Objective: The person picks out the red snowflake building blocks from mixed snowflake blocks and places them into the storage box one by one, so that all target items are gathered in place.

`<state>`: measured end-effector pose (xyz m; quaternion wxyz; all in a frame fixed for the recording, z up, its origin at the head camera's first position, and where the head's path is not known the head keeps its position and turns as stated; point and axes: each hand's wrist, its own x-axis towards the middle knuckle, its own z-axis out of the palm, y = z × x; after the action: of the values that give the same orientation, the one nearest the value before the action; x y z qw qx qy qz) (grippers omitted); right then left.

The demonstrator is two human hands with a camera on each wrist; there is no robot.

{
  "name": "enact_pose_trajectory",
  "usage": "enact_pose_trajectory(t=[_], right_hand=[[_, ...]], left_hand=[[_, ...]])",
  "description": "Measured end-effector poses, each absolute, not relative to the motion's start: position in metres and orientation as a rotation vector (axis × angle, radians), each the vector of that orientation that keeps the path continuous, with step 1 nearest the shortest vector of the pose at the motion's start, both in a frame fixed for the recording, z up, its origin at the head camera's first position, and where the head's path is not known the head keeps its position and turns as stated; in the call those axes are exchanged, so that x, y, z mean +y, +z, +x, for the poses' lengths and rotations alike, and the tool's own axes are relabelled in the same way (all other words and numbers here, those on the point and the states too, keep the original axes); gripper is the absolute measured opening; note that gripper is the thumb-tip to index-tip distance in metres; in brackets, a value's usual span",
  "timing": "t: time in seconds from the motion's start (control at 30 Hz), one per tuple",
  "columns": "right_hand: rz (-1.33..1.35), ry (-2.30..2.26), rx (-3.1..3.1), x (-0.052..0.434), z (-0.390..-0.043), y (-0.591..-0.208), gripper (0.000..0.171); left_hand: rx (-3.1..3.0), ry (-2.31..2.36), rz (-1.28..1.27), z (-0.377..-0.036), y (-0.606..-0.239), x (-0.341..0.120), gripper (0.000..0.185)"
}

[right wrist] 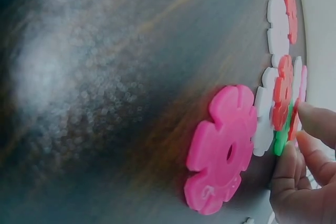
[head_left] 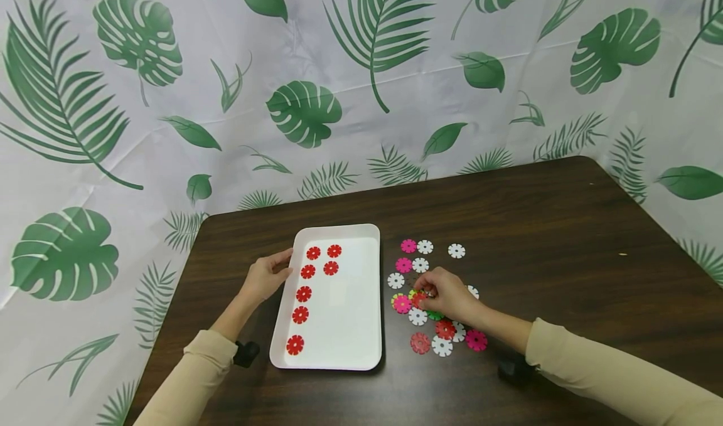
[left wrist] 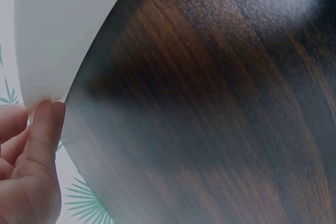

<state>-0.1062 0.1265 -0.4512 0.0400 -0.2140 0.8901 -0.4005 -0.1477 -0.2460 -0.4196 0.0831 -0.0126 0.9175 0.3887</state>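
Along the left rim of a white tray, my left hand grips the edge; thumb and fingers also meet the tray wall in the left wrist view. Several red notched plastic discs lie in the tray, most in a column at its left side. My right hand is over a loose group of discs to the right of the tray. It pinches a red notched disc between thumb and fingers, partly hidden by them. A green disc lies close under that hand.
Around the right hand lie white discs, pink discs and other red discs, some overlapping. A dark wooden table carries everything. Behind it hangs a leaf-patterned cloth.
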Motion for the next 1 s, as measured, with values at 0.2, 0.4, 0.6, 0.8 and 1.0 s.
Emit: enact_pose_trajectory(t=[0.2, 0.4, 0.6, 0.8, 1.0], right_hand=[[-0.675, -1.186, 2.732, 0.1266, -0.1072, -0.4503, 0.019], [-0.71, -1.173, 2.73, 0.1275, -0.1091, -0.4515, 0.017], [-0.718, -1.168, 2.723, 0.1287, -0.1094, -0.4522, 0.018], [-0.727, -1.167, 2.71, 0.1293, -0.11, -0.452, 0.02], [-0.745, -1.159, 2.71, 0.1289, -0.1105, -0.4501, 0.021]], left_hand=[[2.737, 1.151, -0.038, -0.148, -0.4202, -0.2466, 0.048], [2.747, 1.144, -0.029, -0.1476, -0.4212, -0.247, 0.048], [2.741, 1.147, -0.04, -0.1479, -0.4209, -0.2467, 0.048], [2.745, 1.142, -0.039, -0.1481, -0.4213, -0.2467, 0.047], [2.742, 1.147, -0.033, -0.1482, -0.4211, -0.2467, 0.047]])
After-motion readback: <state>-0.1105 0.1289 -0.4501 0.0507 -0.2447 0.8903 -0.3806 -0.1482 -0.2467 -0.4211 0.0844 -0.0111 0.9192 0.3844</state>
